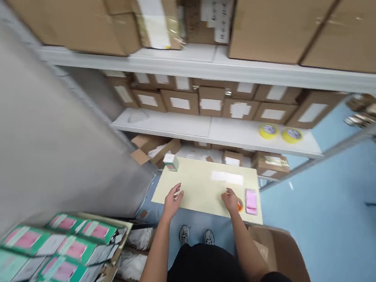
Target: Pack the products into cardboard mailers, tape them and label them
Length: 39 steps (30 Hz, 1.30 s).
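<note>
My left hand (173, 200) is held above the left part of a pale yellow tabletop (196, 191), its fingers apart and nothing in it. Over the right part, the fingers of my right hand (230, 201) are curled in. Orange shows at their tips and beside the wrist, from a roll of orange tape (240, 205) that the hand partly covers. A pink flat pack (251, 201) lies to the right of that hand. White paper labels (227, 177) lie flat beyond it. A small white and green box (171, 162) stands at the far left corner.
A white shelf (176, 124) behind the table carries brown cartons and two yellow tape rolls (268, 131). Large cartons (272, 24) fill the shelf above. Green and pink boxes (72, 248) lie in rows at lower left. A big open carton (292, 252) stands at lower right.
</note>
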Motion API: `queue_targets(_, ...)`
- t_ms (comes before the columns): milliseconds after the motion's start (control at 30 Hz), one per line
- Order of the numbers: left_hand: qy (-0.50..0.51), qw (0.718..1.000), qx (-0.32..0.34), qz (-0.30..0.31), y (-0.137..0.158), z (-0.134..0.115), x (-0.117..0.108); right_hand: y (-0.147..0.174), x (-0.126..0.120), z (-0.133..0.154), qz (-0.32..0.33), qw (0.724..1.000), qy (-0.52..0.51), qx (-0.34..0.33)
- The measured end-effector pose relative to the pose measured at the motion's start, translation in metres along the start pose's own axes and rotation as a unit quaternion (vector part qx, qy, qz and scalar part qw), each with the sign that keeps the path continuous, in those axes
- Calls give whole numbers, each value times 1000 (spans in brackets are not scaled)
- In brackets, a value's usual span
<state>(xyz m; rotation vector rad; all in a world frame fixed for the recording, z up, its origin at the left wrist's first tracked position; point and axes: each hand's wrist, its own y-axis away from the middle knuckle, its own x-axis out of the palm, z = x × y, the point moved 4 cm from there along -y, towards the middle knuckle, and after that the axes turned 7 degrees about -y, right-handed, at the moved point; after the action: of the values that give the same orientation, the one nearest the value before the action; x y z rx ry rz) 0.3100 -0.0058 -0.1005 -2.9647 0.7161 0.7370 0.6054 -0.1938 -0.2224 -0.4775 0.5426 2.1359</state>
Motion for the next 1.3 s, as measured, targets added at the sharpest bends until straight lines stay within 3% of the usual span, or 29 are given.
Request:
queue_targets(133,83,992,-60,-71,32,19,-30,-8,45,51,150,976,-138,-80)
queue_targets(233,113,980,-81,-141,65,37,-67,10,87,105,222,948,-184,-139)
queue_targets(400,120,957,-97,-245,127,64,-132,76,147,186,312,910,-191,-193)
queue_targets(567,127,928,-116,-330,189,89,-184,157,201,230,406,863,-188,-235)
queue_targets(733,141,895,-140,-401,271,126,-236,263,262,245,494,812,-182,-251)
queue_targets(1000,198,826,-178,-498,444,205,-318,465,346,249,599,726,-140,-307)
queue_targets(1167,208,788,-202,-543,547,245,-351,589,395,242,648,682,-124,-314)
queue_targets(1300,217,744,-231,-589,626,272,-364,681,425,227,694,640,-96,-315)
